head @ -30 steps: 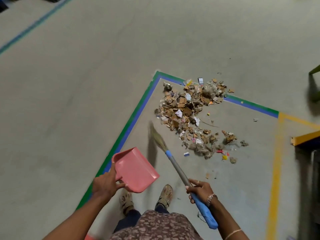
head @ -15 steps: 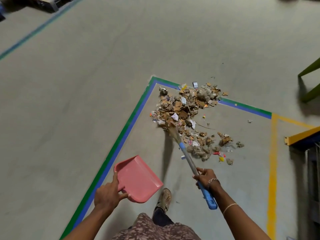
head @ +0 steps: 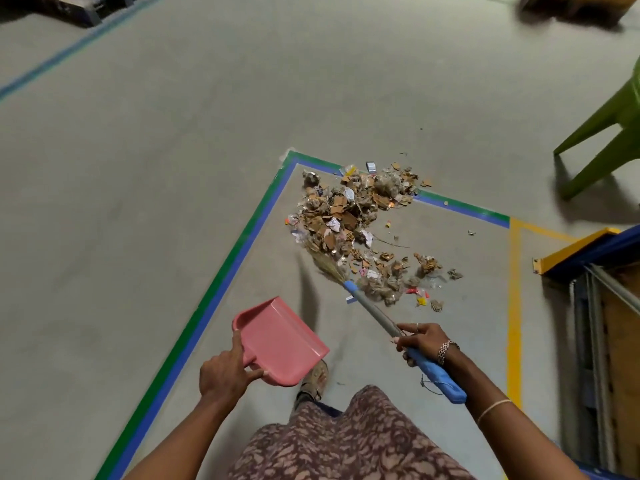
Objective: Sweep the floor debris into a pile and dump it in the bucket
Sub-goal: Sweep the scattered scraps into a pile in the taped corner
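Observation:
A pile of debris (head: 349,216), mostly cardboard scraps, paper and dust, lies on the grey floor inside the corner of the green-and-blue tape. Smaller scraps (head: 427,265) trail off to its right. My right hand (head: 419,341) grips the grey-and-blue handle of a broom (head: 372,311), whose straw bristles (head: 327,265) touch the pile's near left edge. My left hand (head: 223,370) holds a pink dustpan (head: 280,339) by its handle, lifted off the floor, left of the broom. No bucket is in view.
Green-and-blue floor tape (head: 221,278) borders the pile on the left and behind; yellow tape (head: 514,306) runs on the right. A green stool (head: 602,133) stands far right, a blue-and-yellow rack (head: 588,251) at the right edge. My foot (head: 315,379) is below the dustpan.
The broom bristles swung from left of the pile into its near left edge. I moved closer to the pile, and the dustpan stayed held up on the left.

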The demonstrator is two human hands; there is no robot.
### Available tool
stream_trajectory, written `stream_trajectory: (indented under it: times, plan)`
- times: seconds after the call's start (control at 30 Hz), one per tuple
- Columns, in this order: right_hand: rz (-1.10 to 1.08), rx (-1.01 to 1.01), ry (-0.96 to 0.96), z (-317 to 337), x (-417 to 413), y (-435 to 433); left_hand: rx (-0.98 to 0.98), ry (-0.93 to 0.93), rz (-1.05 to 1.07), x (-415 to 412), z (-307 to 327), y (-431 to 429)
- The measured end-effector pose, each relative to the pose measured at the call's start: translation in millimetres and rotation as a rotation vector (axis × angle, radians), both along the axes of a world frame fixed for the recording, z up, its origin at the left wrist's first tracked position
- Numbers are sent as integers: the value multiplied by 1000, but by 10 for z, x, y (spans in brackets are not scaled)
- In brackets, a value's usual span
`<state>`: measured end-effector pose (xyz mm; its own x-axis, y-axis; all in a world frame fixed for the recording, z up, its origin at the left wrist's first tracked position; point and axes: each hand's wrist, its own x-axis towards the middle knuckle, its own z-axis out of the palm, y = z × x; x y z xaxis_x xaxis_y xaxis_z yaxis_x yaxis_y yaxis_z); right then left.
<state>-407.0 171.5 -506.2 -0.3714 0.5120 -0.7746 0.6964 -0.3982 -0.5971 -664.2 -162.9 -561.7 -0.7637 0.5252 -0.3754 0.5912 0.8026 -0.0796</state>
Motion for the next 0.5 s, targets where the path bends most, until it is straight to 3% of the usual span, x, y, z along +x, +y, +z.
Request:
stream_trajectory:
  times: [0.33,0.5]
  plan:
    - [257,-90,-238,-92,876,-183,44,-93,218,1065,-100,-748]
    - [338,42,-330,-223,784,-161,70,-138,272,1501,-76,-1002]
